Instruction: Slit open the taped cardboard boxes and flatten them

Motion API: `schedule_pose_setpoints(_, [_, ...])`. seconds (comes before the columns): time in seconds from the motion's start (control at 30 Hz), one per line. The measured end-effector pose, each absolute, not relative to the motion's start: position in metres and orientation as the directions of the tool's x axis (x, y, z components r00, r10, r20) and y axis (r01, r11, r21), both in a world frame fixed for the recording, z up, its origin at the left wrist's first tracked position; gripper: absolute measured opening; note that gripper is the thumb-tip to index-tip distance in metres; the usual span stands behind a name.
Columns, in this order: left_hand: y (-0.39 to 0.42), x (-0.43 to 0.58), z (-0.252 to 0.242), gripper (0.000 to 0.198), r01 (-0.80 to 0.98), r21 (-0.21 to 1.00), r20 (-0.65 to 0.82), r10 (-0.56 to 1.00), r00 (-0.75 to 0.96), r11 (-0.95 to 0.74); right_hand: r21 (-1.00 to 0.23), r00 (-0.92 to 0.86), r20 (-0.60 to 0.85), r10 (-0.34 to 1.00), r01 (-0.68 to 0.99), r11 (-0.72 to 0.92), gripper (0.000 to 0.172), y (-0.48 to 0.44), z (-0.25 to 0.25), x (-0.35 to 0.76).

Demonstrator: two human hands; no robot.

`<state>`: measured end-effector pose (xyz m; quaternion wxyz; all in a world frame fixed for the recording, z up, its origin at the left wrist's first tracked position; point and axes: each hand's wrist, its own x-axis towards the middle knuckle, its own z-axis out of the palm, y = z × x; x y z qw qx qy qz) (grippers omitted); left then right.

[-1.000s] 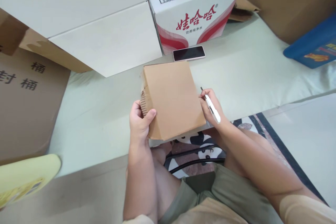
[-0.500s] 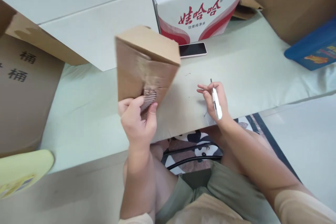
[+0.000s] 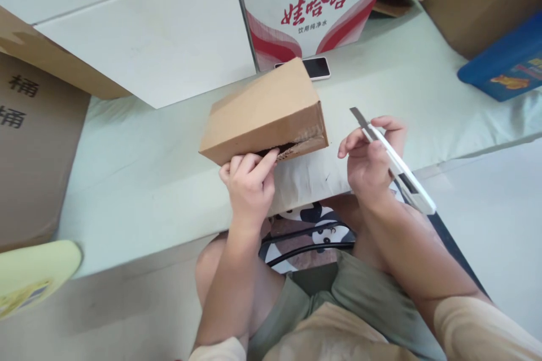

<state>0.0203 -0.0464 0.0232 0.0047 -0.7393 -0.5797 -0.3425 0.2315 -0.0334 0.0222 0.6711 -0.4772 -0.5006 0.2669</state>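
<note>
My left hand (image 3: 249, 183) grips the near edge of a small brown cardboard box (image 3: 265, 110) and holds it tilted above the pale green table (image 3: 139, 146). Its fingers press at a torn, corrugated seam on the side that faces me. My right hand (image 3: 370, 155) is closed round a white utility knife (image 3: 396, 166) with its blade out, pointing up and left. The knife is a little to the right of the box and does not touch it.
A white and red printed carton (image 3: 305, 5) stands behind the box, with a phone (image 3: 317, 67) lying in front of it. Large white and brown cartons (image 3: 38, 141) fill the left. A blue box (image 3: 503, 67) lies at the right. A yellow object (image 3: 29, 273) is at the lower left.
My left hand lifted the box off the table, turned it over and brought it back down with the torn seam towards me. My right hand raised the knife off the table.
</note>
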Motion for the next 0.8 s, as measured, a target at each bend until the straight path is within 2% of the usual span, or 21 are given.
schedule_pose_setpoints(0.13, [-0.036,0.015,0.014,0.030,0.842,0.466,0.473,0.881,0.025,-0.274,-0.929,0.265,0.370,0.890,0.115,0.352,0.032,-0.044,0.027,0.231])
schedule_pose_setpoints(0.23, [-0.033,0.013,0.009,0.031,0.844,0.459,0.460,0.887,0.042,-0.278,-0.954,0.183,0.274,0.944,0.174,0.243,0.016,-0.050,0.033,0.229])
schedule_pose_setpoints(0.33, [-0.034,0.015,0.007,0.031,0.847,0.442,0.454,0.888,0.071,-0.294,-0.961,0.076,0.198,0.977,0.209,0.179,0.009,-0.049,0.033,0.228])
schedule_pose_setpoints(0.53, [-0.036,0.019,0.006,0.033,0.862,0.396,0.469,0.877,0.106,-0.316,-0.956,0.024,0.104,0.994,0.277,0.093,0.023,-0.040,0.018,0.230])
schedule_pose_setpoints(0.8, [-0.038,0.019,0.004,0.035,0.870,0.386,0.440,0.890,0.118,-0.306,-0.966,0.024,0.064,0.998,0.251,0.056,0.026,-0.038,0.017,0.232])
